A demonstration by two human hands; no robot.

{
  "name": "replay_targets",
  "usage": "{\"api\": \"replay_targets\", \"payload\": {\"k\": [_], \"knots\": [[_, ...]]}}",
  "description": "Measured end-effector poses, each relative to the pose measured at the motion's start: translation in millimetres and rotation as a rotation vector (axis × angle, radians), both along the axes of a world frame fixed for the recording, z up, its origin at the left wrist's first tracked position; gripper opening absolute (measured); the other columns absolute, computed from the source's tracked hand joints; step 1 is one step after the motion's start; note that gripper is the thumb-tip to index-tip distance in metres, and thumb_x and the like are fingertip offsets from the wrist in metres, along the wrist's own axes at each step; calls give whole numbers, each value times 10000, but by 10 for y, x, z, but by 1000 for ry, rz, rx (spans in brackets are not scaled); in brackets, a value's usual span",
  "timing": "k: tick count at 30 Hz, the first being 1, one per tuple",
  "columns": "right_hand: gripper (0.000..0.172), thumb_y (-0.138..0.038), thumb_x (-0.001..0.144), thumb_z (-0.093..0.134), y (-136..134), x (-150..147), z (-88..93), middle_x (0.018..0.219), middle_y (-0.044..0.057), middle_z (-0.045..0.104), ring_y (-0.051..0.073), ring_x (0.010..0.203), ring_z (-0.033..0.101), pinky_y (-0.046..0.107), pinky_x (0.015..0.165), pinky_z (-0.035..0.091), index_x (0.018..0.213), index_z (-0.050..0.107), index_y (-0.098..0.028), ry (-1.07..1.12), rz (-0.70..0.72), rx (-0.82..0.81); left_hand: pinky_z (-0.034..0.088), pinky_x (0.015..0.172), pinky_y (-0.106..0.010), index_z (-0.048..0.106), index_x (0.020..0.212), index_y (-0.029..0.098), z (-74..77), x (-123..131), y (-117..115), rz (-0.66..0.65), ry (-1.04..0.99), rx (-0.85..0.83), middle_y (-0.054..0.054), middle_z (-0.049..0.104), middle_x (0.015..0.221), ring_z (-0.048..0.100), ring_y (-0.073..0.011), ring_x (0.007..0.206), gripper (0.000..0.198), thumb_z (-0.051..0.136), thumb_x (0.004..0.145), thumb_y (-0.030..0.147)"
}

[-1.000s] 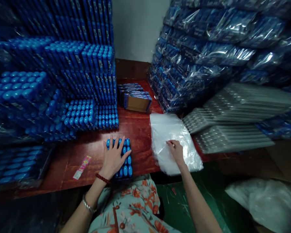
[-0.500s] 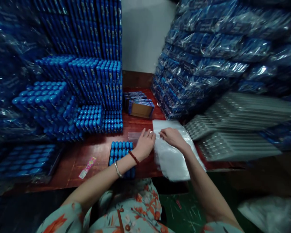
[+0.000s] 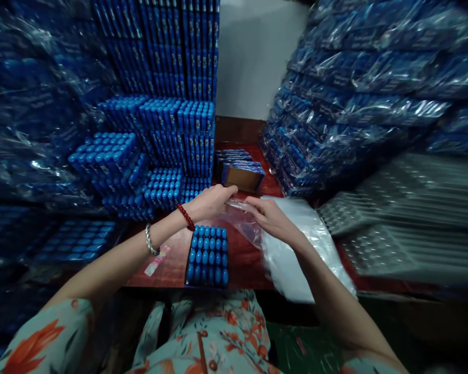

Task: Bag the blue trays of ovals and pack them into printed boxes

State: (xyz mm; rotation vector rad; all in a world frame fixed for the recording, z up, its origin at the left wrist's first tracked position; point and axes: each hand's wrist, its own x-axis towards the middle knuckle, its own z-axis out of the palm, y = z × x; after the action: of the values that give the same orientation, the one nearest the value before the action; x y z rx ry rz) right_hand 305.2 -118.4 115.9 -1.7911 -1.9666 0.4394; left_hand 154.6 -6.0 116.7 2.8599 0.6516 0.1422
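A clear plastic bag [image 3: 246, 222] is stretched between my two hands above the table. My left hand [image 3: 213, 201], with a red bead bracelet and a silver bangle at the wrist, pinches one side of its edge. Opposite it, my right hand [image 3: 272, 218] grips the other side, fingers closed. Below my left wrist lies a pack of blue rounded pieces in rows [image 3: 207, 257], near the table's front edge. A pile of flat clear bags [image 3: 296, 259] sits beneath and beside my right forearm.
Tall stacks of blue packs [image 3: 175, 135] rise at the left and back. An open cardboard box [image 3: 242, 176] with printed cards stands behind my hands. Film-wrapped blue packs [image 3: 335, 104] and grey moulded trays [image 3: 393, 228] fill the right. A pink label strip [image 3: 155, 262] lies on the red-brown table [image 3: 171, 275].
My hands have lifted a clear bag from beside the pile and now hold its edge between them. My left hand has moved up and away from the blue pack. The view has shifted left.
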Motion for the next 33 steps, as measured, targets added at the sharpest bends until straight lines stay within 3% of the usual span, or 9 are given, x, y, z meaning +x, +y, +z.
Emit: {"api": "replay_targets", "payload": {"k": [4,9,15,18,20,23,25,28,33], "knots": [[359,-415,888,424,63,-153,91,574,-29,497,94,550,426,227,530,222,644,516,-167,-29,-61,50,457,632,-310,499,1074,173,57,-292,-22,81,137,148,-97,649,829,649,-276,794,277,521,798,179],[178,-372,819,535,175,-229,96,695,11,617,143,641,519,258,527,168,792,591,-205,-411,-127,-75,453,628,-295,416,1182,165,57,-421,-88,162,126,259,-82,654,800,655,-262,774,377,519,820,151],[133,-202,814,431,179,-163,44,769,54,614,176,694,528,272,594,266,842,560,-190,-451,-367,188,400,578,-219,544,978,180,69,-658,-187,190,-297,481,-13,599,730,599,-144,647,192,393,887,102],[154,-191,818,391,96,-165,-144,793,76,582,196,752,526,295,694,341,824,544,-178,-378,-503,429,404,597,-204,557,995,180,-163,-863,-240,181,-744,590,20,530,648,532,-109,603,197,405,891,110],[191,-210,840,364,56,-193,-412,776,74,577,195,741,533,301,707,372,853,551,-175,-290,-537,391,413,593,-190,554,1014,176,-451,-943,-247,289,-935,513,35,513,635,501,-92,576,196,456,865,95],[340,-292,857,395,30,-309,-883,1040,121,601,240,901,568,349,757,423,1147,500,-150,-220,-438,190,451,620,-189,569,956,158,-926,-930,-231,480,-947,198,7,571,731,544,-94,649,171,466,844,81],[609,-397,842,455,16,-453,-1105,1331,174,445,315,1154,466,474,880,403,1370,289,-143,-243,-405,179,477,681,-212,571,971,148,-1153,-859,-234,498,-862,3,-27,621,844,588,-116,754,184,458,841,84],[810,-470,820,498,1,-734,-1206,1463,181,267,331,1341,240,613,1030,213,1450,100,-152,-275,-431,297,477,696,-235,582,916,142,-1281,-735,-279,409,-690,-83,-47,641,860,607,-139,778,131,460,870,149],[523,-257,836,473,91,-1019,-1158,1391,103,420,267,1350,257,592,1098,27,1350,390,-209,-241,-277,383,430,608,-224,566,779,156,-1233,-625,-324,396,-439,32,-35,613,724,579,-135,663,161,445,883,174]]}}
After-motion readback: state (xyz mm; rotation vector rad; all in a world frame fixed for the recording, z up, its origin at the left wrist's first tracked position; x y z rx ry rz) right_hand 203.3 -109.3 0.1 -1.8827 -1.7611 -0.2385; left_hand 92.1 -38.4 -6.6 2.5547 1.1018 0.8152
